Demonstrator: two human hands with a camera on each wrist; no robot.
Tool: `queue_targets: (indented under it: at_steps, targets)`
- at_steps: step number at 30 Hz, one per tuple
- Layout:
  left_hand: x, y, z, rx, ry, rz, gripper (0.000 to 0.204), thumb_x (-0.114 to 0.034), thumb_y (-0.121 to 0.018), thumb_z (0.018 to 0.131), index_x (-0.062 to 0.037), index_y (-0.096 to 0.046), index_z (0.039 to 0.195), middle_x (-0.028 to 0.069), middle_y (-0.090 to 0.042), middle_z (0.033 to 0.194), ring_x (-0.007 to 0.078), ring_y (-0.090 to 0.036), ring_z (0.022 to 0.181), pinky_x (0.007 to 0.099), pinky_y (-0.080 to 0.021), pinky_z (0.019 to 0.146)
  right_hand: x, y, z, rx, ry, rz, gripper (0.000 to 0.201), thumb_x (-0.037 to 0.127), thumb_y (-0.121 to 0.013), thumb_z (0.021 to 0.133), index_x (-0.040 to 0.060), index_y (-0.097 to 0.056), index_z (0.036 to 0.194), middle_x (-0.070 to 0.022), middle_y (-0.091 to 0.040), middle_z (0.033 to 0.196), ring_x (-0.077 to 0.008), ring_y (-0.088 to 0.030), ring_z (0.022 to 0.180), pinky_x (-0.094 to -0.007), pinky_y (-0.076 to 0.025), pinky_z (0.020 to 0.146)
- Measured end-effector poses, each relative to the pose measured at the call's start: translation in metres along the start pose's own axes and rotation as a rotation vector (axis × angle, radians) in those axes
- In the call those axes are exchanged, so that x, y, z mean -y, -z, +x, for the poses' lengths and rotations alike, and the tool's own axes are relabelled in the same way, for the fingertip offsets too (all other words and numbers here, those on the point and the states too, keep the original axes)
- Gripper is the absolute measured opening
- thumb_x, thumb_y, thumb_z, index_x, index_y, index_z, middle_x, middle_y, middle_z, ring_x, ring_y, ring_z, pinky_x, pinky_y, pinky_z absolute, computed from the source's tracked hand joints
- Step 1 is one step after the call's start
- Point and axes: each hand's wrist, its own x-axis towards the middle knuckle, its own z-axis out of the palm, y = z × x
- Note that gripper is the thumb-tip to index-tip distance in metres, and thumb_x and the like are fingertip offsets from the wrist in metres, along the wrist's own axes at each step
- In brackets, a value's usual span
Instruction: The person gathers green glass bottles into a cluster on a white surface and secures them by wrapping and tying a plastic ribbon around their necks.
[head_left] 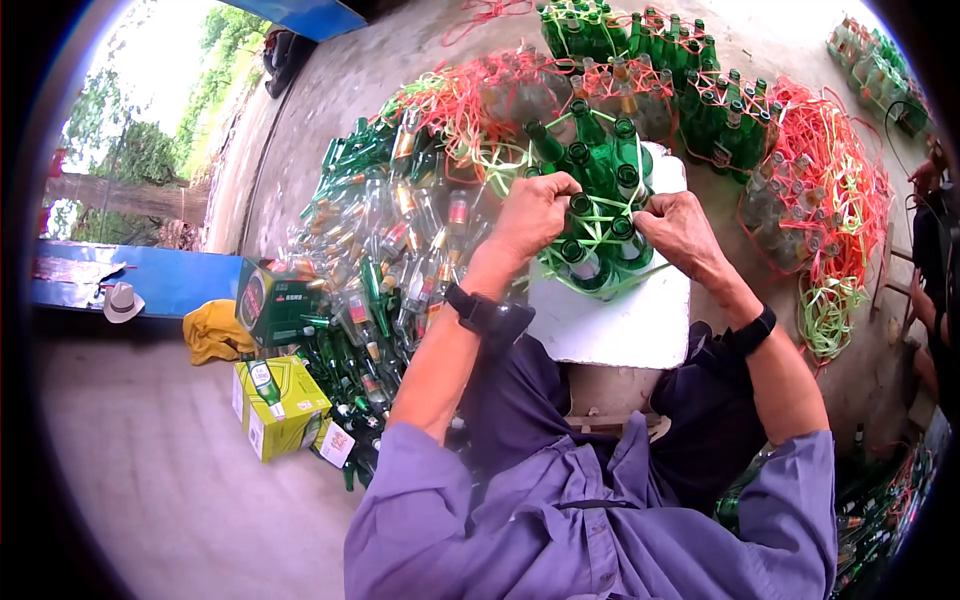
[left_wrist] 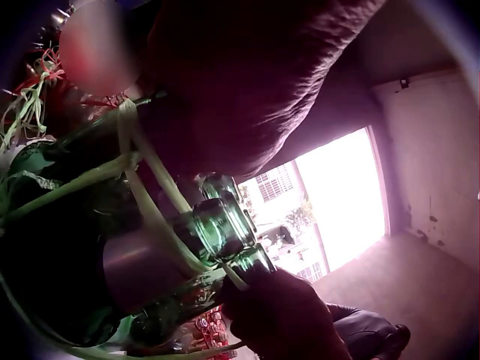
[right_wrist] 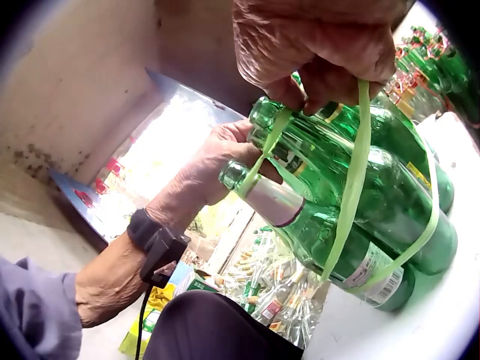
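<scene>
Green bottles (head_left: 595, 215) bunched upright on white worktop (head_left: 620, 320) between both hands; left hand (head_left: 530, 215) fingers clamp necks together, right hand (head_left: 680, 230) fingers pinch green strap (right_wrist: 352, 180) taut around bundle for binding.

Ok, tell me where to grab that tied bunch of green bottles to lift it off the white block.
Probably best by the green strap where it crosses over the necks, coming from above. The bottles stand upright, bound tightly together on the white block, so their smooth glass sides offer little purchase. The left hand and right hand already work at the necks.
</scene>
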Motion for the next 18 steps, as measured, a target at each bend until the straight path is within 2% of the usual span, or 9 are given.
queue_targets:
  at_steps: [4,5,6,8,9,10,13,15,18]
  targets:
    - [-0.010,0.006,-0.007,0.000,-0.132,0.160,0.025,0.001,-0.050,0.084,-0.0019,-0.067,0.101,0.0162,-0.069,0.080,0.0260,-0.069,0.075,0.0331,-0.052,0.067,0.004,0.000,-0.004,-0.006,0.011,-0.124,0.032,0.024,-0.058,0.075,-0.0066,-0.063,0.067,-0.0195,-0.056,0.056,-0.0212,-0.057,0.053,-0.0387,-0.048,0.056]
    - [-0.014,0.004,-0.007,-0.011,-0.180,0.099,0.023,-0.004,-0.050,0.085,-0.0043,-0.067,0.102,0.0200,-0.068,0.087,0.0375,-0.067,0.080,0.0421,-0.052,0.070,0.002,0.005,-0.003,-0.017,0.019,-0.199,0.034,0.027,-0.056,0.074,-0.0060,-0.063,0.067,-0.0220,-0.058,0.058,-0.0250,-0.059,0.053,-0.0411,-0.050,0.057]
    - [-0.014,0.001,-0.006,-0.036,-0.257,0.076,0.027,-0.002,-0.047,0.086,-0.0045,-0.067,0.103,0.0203,-0.068,0.090,0.0377,-0.067,0.082,0.0431,-0.052,0.071,-0.003,0.007,-0.002,0.015,-0.006,-0.155,0.038,0.031,-0.054,0.073,-0.0047,-0.064,0.068,-0.0244,-0.060,0.062,-0.0308,-0.062,0.056,-0.0447,-0.051,0.061]
    - [-0.011,-0.003,-0.007,-0.016,-0.277,0.037,0.035,0.002,-0.043,0.084,-0.0050,-0.066,0.111,0.0195,-0.069,0.098,0.0349,-0.068,0.087,0.0416,-0.053,0.077,-0.003,0.007,-0.005,-0.030,0.012,-0.074,0.038,0.032,-0.055,0.071,-0.0047,-0.063,0.067,-0.0235,-0.060,0.064,-0.0287,-0.060,0.057,-0.0437,-0.050,0.060]
    - [-0.005,-0.006,-0.007,-0.010,-0.282,0.091,0.039,0.006,-0.043,0.083,-0.0037,-0.065,0.113,0.0155,-0.070,0.097,0.0256,-0.068,0.088,0.0333,-0.052,0.082,-0.033,-0.003,0.011,-0.022,0.157,-0.270,0.038,0.032,-0.055,0.071,-0.0046,-0.063,0.065,-0.0237,-0.057,0.061,-0.0285,-0.058,0.054,-0.0434,-0.049,0.058]
    - [-0.008,-0.005,-0.008,0.005,-0.252,0.065,0.040,0.007,-0.043,0.082,-0.0044,-0.065,0.114,0.0146,-0.070,0.094,0.0235,-0.067,0.083,0.0324,-0.052,0.078,-0.002,0.010,-0.008,-0.051,0.050,-0.069,0.039,0.033,-0.054,0.071,-0.0048,-0.062,0.062,-0.0236,-0.054,0.057,-0.0285,-0.056,0.051,-0.0432,-0.049,0.057]
    - [-0.004,-0.005,-0.011,0.006,-0.245,-0.022,0.042,0.009,-0.042,0.082,-0.0057,-0.065,0.114,0.0115,-0.068,0.085,0.0176,-0.065,0.072,0.0293,-0.051,0.067,-0.004,0.009,-0.011,-0.075,-0.005,0.043,0.032,0.027,-0.059,0.067,-0.0049,-0.062,0.061,-0.0225,-0.057,0.056,-0.0293,-0.057,0.050,-0.0445,-0.050,0.057]
    - [-0.002,-0.002,-0.012,0.066,-0.150,-0.018,0.040,0.009,-0.042,0.085,-0.0057,-0.065,0.114,0.0103,-0.068,0.084,0.0165,-0.065,0.072,0.0286,-0.051,0.066,-0.007,0.008,-0.011,-0.111,0.009,0.029,0.030,0.025,-0.060,0.067,-0.0044,-0.062,0.061,-0.0230,-0.057,0.056,-0.0302,-0.057,0.050,-0.0447,-0.049,0.056]
    - [0.006,-0.010,-0.009,0.021,-0.164,-0.088,0.030,0.006,-0.048,0.087,-0.0029,-0.065,0.111,0.0120,-0.068,0.083,0.0176,-0.065,0.070,0.0294,-0.050,0.065,-0.011,0.011,-0.014,-0.119,0.030,0.039,0.029,0.023,-0.060,0.067,-0.0052,-0.061,0.060,-0.0244,-0.056,0.056,-0.0312,-0.056,0.049,-0.0459,-0.047,0.054]
